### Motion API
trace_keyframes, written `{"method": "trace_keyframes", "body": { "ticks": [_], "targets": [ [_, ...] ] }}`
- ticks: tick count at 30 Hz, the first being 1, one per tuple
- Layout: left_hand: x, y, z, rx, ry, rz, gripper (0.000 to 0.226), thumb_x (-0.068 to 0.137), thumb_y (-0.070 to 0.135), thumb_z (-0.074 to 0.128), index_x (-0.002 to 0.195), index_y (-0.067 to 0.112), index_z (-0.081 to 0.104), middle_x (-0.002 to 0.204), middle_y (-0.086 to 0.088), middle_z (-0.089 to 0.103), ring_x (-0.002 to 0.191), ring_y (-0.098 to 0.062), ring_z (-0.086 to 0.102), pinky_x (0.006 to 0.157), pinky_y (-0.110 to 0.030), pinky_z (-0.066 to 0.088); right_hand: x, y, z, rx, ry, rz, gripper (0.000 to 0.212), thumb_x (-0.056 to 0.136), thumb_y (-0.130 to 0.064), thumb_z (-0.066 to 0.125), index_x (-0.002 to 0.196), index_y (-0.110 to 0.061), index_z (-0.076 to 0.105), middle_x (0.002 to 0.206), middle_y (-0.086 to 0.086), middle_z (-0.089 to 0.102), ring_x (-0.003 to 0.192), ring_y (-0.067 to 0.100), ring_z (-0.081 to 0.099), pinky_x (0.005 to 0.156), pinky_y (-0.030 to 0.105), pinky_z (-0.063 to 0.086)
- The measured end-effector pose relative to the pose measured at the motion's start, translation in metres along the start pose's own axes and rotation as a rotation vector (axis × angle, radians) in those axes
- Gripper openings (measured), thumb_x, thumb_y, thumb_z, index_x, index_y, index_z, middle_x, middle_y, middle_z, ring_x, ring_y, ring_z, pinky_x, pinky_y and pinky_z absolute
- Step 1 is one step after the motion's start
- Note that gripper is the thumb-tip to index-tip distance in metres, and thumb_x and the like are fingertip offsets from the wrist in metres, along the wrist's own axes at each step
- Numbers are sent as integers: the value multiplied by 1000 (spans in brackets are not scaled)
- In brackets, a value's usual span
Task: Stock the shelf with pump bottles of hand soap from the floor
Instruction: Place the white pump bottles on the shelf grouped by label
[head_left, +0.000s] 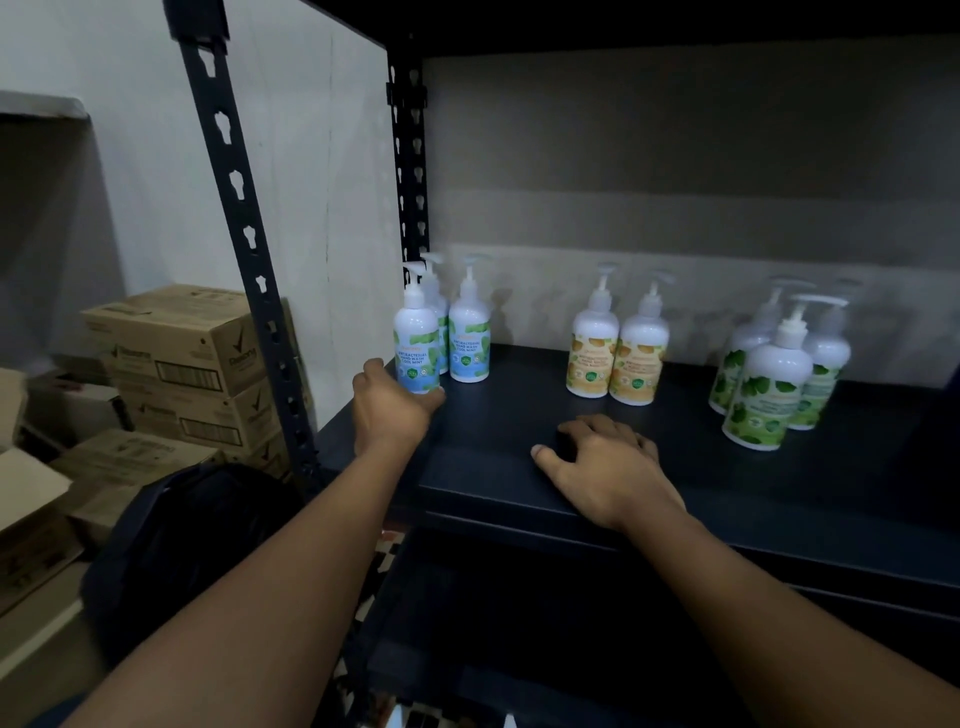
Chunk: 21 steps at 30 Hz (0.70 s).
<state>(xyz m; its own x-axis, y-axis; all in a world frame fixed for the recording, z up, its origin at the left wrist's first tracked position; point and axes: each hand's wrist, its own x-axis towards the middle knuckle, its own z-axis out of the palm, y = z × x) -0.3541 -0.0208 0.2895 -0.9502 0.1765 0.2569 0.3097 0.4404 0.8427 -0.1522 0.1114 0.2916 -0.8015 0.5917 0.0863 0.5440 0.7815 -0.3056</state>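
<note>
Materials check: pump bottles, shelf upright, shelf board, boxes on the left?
Pump bottles: likely plastic, white, glossy; soft highlights on the shoulders.
Shelf upright: dark painted metal by the look; punched keyhole slots.
Shelf board: dark, matte; metal or laminate, cannot tell.
Boxes: brown cardboard; folded flaps, printed barcodes.

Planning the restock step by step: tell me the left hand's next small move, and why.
Probably let go: the left hand holds the base of the front blue-label bottle, which already stands upright on the shelf beside two matching bottles.
</note>
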Motion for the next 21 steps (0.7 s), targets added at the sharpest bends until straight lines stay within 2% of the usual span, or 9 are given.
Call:
{"method": "trace_keyframes", "body": {
  "ticks": [2, 4, 7, 10, 13, 16, 18, 21],
  "targets": [
    [-21, 2, -6, -6, 12, 24, 72, 69, 35, 87, 125, 5, 53, 122, -13, 59, 109, -32, 62, 80, -36, 51, -6, 4, -1, 122, 76, -15, 59, 93, -65, 46, 137, -26, 56, 143, 1, 50, 132, 23, 45, 113, 41, 34],
    [-50, 5, -13, -18, -2, 41, 69, 73, 34, 85, 129, 7, 54, 126, -11, 56, 113, -29, 59, 86, -33, 47, -19, 9, -4, 307, 149, -17, 52, 91, -60, 55, 127, -23, 65, 129, 0, 58, 121, 20, 54, 102, 35, 43],
    [-104, 8, -23, -102, -47, 106, 60, 79, 33, 81, 128, 10, 55, 126, -5, 51, 111, -19, 57, 90, -28, 44, -53, 18, -11, 518, 196, -17, 36, 91, -50, 64, 113, -23, 71, 113, -7, 61, 107, 11, 59, 91, 27, 44],
    [-167, 8, -28, -195, -139, 188, 43, 84, 33, 78, 120, 22, 57, 125, 4, 53, 110, -9, 57, 94, -28, 47, -106, 33, -17, 629, 207, -57, 21, 91, -40, 68, 104, -24, 74, 105, -12, 64, 99, 2, 61, 92, 22, 46],
    [-233, 11, -20, -290, -276, 202, 32, 84, 31, 79, 109, 29, 59, 117, 6, 63, 101, -3, 64, 87, -30, 56, -167, 61, -15, 645, 214, -102, 13, 91, -33, 71, 100, -24, 75, 101, -12, 66, 97, 1, 63, 87, 15, 47],
    [-294, 9, -7, -320, -468, 162, 26, 86, 30, 78, 106, 29, 61, 109, 12, 67, 94, 3, 66, 78, -15, 53, -224, 98, -2, 598, 165, -78, 10, 90, -28, 73, 99, -23, 75, 98, -9, 67, 91, 2, 64, 81, 13, 47],
    [-332, 2, 7, -300, -630, 121, 25, 87, 32, 77, 108, 27, 63, 106, 14, 67, 91, 5, 65, 76, -12, 52, -257, 130, 12, 559, 73, -7, 13, 91, -30, 72, 101, -22, 75, 98, -9, 68, 91, 1, 64, 81, 13, 47],
    [-383, -21, 32, -235, -850, 42, 25, 89, 30, 75, 110, 22, 64, 105, 8, 68, 91, -3, 66, 77, -15, 53, -301, 176, 37, 486, -99, 129, 17, 91, -37, 70, 103, -25, 74, 101, -13, 69, 94, 0, 63, 82, 15, 48]
  ]
}}
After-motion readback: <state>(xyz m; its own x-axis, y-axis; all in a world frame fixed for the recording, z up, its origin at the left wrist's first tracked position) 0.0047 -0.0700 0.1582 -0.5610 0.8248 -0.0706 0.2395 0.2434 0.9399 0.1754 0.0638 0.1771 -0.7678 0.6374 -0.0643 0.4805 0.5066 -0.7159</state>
